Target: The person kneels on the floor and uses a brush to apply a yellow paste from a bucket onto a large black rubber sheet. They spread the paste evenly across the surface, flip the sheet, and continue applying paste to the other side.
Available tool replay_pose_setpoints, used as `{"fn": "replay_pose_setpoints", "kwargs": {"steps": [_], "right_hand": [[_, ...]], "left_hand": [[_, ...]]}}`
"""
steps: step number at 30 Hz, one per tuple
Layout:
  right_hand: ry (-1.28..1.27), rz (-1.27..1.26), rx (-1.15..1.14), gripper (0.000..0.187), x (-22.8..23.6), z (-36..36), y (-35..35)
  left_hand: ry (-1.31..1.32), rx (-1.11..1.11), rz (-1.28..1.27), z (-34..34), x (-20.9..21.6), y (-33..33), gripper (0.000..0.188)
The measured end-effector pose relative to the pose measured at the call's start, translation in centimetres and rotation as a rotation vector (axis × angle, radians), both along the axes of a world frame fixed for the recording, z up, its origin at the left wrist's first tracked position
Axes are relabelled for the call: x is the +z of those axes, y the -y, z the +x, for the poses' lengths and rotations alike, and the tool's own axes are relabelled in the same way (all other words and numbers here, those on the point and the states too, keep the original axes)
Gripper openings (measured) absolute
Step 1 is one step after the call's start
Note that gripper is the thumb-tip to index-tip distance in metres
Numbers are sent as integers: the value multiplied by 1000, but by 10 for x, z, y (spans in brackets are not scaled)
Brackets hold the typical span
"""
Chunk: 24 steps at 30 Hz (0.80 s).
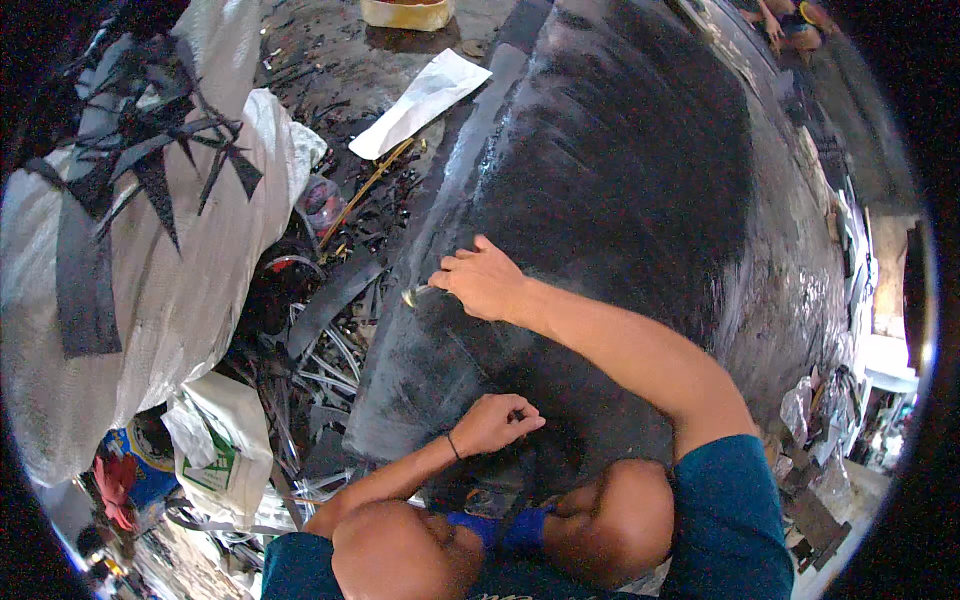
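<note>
A large black sheet, dusty and streaked with grey, spreads out in front of me. Over its left part reaches my right hand, its fingers closed round what looks like a small brush with a pale tip. That tip is at the sheet's left margin, where a paler, shiny strip runs along the edge. My left hand is closer to my knees, above the near end of the sheet. Its fingers are curled together, and a small dark spot shows between them; I cannot make out what it is.
A white sack with black strips on it bulges at the left. Black offcuts and clear tubing litter the floor beside the sheet. Further off are a white paper piece, a thin stick and a tub.
</note>
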State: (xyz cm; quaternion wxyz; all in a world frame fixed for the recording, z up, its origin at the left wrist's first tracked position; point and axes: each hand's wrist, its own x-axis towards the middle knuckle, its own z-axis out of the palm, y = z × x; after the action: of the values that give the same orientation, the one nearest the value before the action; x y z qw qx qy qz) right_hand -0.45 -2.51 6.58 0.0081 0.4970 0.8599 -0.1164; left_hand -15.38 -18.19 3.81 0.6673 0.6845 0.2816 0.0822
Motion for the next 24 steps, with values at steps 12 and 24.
{"fn": "replay_pose_setpoints", "kwargs": {"steps": [12, 24], "right_hand": [[256, -341, -78, 47, 18, 224, 170], [117, -383, -746, 63, 35, 234, 453]], "left_hand": [[-281, 251, -409, -52, 25, -60, 22], [-373, 512, 322, -41, -33, -174, 48]]}}
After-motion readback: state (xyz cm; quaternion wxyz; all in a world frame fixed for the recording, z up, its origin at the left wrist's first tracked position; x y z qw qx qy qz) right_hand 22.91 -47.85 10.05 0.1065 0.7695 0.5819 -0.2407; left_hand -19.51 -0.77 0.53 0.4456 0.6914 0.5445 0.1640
